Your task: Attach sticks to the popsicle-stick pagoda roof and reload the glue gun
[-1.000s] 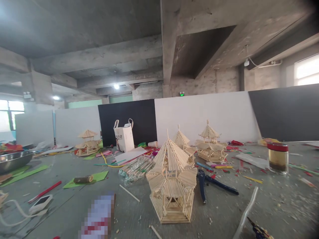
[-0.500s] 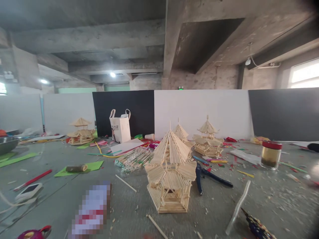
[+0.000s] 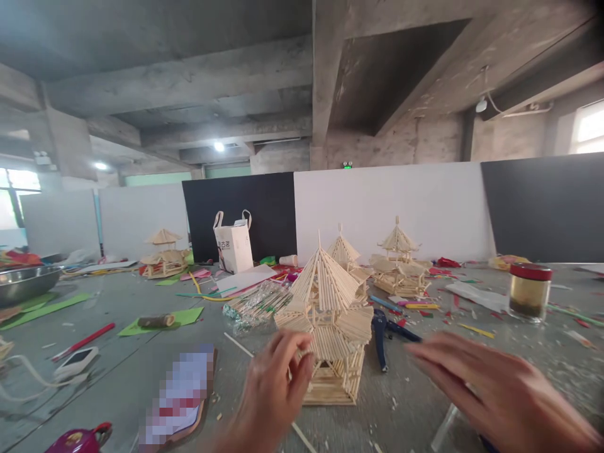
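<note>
- The grey, littered work surface [image 3: 117,384] fills the lower frame under a bare concrete ceiling [image 3: 165,69]; white and black partition boards [image 3: 387,207] cross the middle.
- Centre frame stands the pale, two-tiered stick-built pagoda model [image 3: 330,327].
- Lower right, the right hand [image 3: 495,390] hovers near it, fingers spread (blurred).
- Lower centre, the left hand [image 3: 271,393] has fingertips pinched at its lower roof; seemingly steadying, so gentle pressure comes next.
</note>
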`<state>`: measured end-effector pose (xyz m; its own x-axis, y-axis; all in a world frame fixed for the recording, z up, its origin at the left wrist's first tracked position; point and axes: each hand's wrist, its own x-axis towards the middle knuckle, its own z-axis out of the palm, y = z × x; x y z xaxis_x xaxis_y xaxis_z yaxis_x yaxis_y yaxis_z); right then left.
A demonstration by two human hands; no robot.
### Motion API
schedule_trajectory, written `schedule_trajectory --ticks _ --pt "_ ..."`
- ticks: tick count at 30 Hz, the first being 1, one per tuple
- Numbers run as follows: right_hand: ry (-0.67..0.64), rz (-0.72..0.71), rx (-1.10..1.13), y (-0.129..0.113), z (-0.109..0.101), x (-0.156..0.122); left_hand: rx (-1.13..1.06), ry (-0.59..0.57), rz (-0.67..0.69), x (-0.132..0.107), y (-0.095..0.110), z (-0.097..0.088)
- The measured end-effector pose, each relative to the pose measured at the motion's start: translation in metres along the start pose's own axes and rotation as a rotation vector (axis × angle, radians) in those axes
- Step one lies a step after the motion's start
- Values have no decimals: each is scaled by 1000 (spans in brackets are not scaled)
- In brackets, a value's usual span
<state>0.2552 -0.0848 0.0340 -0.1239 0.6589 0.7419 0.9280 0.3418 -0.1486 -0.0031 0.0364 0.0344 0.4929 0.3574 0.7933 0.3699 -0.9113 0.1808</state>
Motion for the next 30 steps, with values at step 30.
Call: schedule_trajectory --ticks 30 --pt "-100 1088 1593 -45 66 98 129 98 198 97 -12 15"
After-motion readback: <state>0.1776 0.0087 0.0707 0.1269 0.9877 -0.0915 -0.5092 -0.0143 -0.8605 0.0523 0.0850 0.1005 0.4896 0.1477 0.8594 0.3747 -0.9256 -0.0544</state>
